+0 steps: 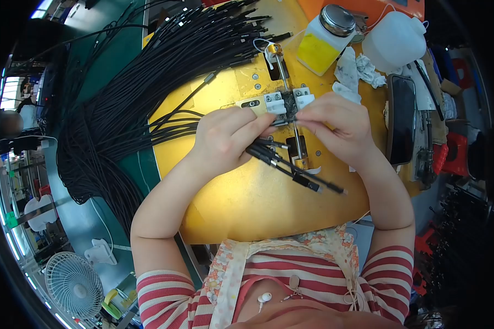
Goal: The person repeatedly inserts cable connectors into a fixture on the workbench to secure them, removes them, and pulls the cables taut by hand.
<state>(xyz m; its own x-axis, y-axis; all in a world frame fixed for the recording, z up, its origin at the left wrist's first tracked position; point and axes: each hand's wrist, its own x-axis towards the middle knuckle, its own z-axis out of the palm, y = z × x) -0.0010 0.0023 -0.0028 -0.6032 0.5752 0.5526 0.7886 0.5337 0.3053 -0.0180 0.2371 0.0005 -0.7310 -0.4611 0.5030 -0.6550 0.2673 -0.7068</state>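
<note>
My left hand (228, 134) is closed around several black cables (173, 130), whose ends (296, 169) stick out below it toward the lower right. At the metal fixture (287, 104) in the middle of the yellow work surface, my right hand (337, 123) pinches the tip of a cable with thumb and forefinger. The fingertips of both hands are close together, just below the fixture's white blocks. My fingers partly cover the cable tip, so its exact shape is hidden.
A large bundle of black cables (115, 109) lies to the left over a green table. At the back stand a jar with yellow liquid (319, 49) and a white plastic bottle (395, 41). Crumpled tissue (369, 71) and a phone (402, 118) lie on the right.
</note>
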